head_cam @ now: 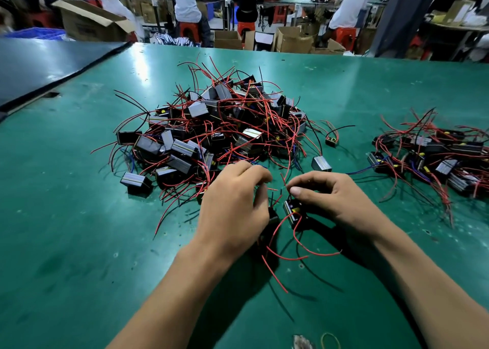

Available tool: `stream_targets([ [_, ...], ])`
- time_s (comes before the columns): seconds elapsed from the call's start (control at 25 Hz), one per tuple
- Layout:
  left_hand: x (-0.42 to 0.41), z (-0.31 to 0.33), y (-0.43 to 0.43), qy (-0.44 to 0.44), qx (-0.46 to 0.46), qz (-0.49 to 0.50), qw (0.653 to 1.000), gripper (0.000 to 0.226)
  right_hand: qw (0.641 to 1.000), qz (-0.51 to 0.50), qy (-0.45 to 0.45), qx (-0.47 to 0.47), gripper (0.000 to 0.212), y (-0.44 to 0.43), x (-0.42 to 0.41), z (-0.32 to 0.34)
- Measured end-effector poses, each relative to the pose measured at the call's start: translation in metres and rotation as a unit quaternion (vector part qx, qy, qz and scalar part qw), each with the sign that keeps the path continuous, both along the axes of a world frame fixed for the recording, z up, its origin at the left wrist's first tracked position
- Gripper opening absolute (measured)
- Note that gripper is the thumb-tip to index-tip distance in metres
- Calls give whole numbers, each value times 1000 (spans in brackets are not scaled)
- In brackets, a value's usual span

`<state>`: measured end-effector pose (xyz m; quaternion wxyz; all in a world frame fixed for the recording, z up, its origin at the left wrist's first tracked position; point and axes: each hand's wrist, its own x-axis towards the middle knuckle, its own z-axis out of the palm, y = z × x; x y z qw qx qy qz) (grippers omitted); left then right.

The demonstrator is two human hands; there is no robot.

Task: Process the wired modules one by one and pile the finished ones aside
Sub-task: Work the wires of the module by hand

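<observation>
A big heap of black wired modules point(211, 126) with red and black leads lies in the middle of the green table point(79, 216). A smaller pile of modules point(436, 158) sits at the right edge. My right hand point(333, 200) pinches a red wire above a module point(291, 211) that it holds just off the table. My left hand point(232, 205) curls over a second black module point(272, 217), mostly hidden under its fingers. Red wires point(291, 256) trail from both toward me.
Two single modules point(321, 164) point(332, 140) lie loose between the piles. A dark board point(39, 65) covers the far left corner. A rubber band point(330, 340) and a scrap lie at the near edge. People sit at benches among cardboard boxes point(293, 40) behind the table.
</observation>
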<state>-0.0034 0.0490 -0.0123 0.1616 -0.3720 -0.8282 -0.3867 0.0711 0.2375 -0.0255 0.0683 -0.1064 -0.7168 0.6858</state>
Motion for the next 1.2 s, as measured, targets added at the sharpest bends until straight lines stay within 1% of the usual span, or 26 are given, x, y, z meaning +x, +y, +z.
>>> stream_targets([
  [0.08,-1,-2,1,-25,30,-23,999,14,1000,-4,-2,3,9,2,0,1],
  [0.2,0,-8,1,-46,-26,-55,997,17,999,1,14,50,6,3,-5,3],
  [0.28,-1,-12,3,-43,-60,-64,995,18,998,1,21,55,9,1,-7,2],
  [0.36,-1,-14,6,-41,-60,-59,996,14,998,-4,21,57,13,-2,-6,0],
  [0.52,-2,-15,9,-76,20,-26,997,8,996,-32,39,72,16,-7,-6,-4],
  [0.68,-4,-14,5,-126,103,-40,986,6,996,-36,40,76,11,-10,-5,-4],
  [0.8,-6,-13,4,-190,137,-53,971,8,997,-19,44,53,6,-13,-2,-5],
  [0.88,-6,-14,6,-216,148,-59,963,8,997,-21,51,47,5,-14,-2,-6],
  [1.08,-6,-16,9,-209,164,-64,962,9,996,-43,58,55,10,-12,-3,-7],
  [1.2,-7,-20,10,-175,163,-37,970,10,996,-50,58,46,13,-11,-2,-6],
])
